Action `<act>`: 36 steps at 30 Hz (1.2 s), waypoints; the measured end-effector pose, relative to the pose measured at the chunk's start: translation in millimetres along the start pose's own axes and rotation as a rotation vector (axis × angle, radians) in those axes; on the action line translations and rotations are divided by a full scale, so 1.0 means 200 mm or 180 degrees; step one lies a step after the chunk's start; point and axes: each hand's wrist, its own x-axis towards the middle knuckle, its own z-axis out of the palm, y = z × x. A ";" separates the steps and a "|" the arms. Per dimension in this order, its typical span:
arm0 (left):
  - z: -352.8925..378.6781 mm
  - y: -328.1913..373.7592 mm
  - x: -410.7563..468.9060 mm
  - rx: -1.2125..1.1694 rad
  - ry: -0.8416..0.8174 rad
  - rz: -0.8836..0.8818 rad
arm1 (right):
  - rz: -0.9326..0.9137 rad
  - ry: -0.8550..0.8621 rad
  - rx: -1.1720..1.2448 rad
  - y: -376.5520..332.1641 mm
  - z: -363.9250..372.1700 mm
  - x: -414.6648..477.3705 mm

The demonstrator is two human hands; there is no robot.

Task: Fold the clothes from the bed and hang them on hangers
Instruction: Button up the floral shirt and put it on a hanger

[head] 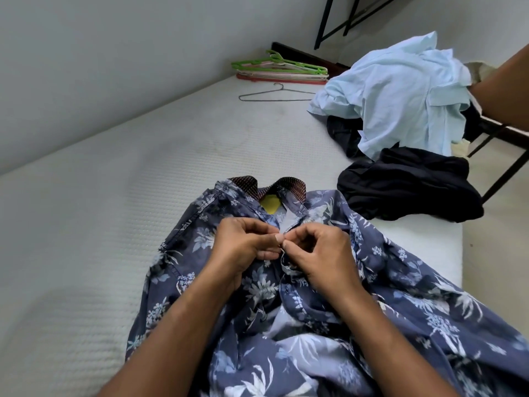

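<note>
Pinching the front opening of the floral shirt (415, 282) just below the collar (243, 183), both edges at once.

State of left hand (243, 247): fingers curled in, thumb and forefinger clamped on the frame-left edge of the opening. State of right hand (320, 253): same shape, curled, thumb and forefinger nipping the frame-right edge. Fingertips of the two nearly touching, centre of frame. Button between them or not: can't tell, too small.

Shirt location: lower centre to lower right of frame, spread front-up on the white mattress (114, 224), collar toward the top of the frame, lower part running out past the bottom edge. Inside the neck, yellow tag (270, 203). Front open and rumpled below the hands.

Rest of the clothes, right side of frame:
- light blue shirt (400, 90) heaped at upper right, draped over a dark garment (343, 133)
- black garment (409, 187) crumpled at right centre, directly under the blue heap in frame, near the mattress edge, just beside the floral shirt's shoulder

Hangers, top centre:
- stack of plastic hangers (280, 68) by the wall, green ones on top
- single wire hanger (274, 96) flat on the mattress, just below the stack in frame

At the upper right edge, bare limb (503, 81) entering the frame; can't tell whose. Top right: black metal frame (343, 18) against the wall.
</note>
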 end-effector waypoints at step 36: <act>-0.02 0.07 0.08 -0.0602 0.0245 0.0399 | -0.0305 -0.0253 -0.0264 -0.01 -0.01 -0.11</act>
